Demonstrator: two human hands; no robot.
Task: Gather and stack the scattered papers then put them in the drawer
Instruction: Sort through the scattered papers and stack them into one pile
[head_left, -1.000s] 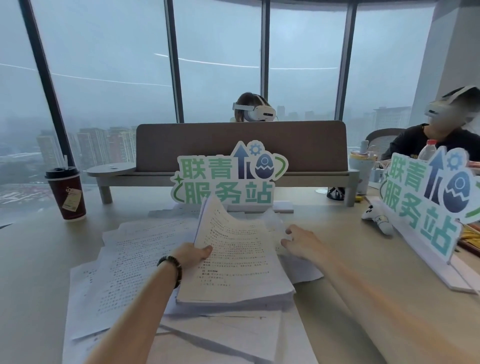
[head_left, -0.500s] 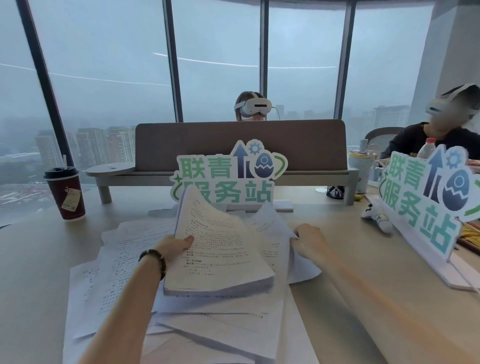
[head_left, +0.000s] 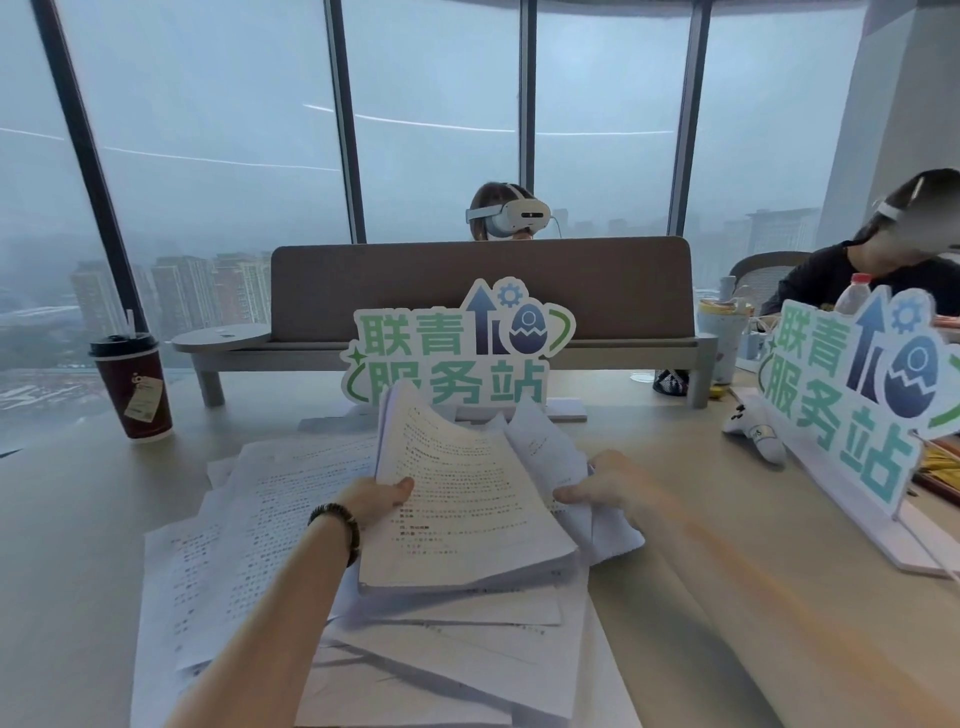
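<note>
Beige table, rainy window wall; left hand pinches paper stack, right hand pinches sheet.

Bare tabletop left and right of loose papers; cup far left, 2 signs block behind and right.

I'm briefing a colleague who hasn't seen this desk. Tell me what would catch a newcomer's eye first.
First, the thick stack of printed white papers at the centre, gripped by the left hand and tilted up, while the right hand pinches a loose white sheet beside it. More scattered white sheets cover the beige table beneath. Behind stands a green-and-white cut-out sign; far left, a dark red paper cup with a black lid.
</note>
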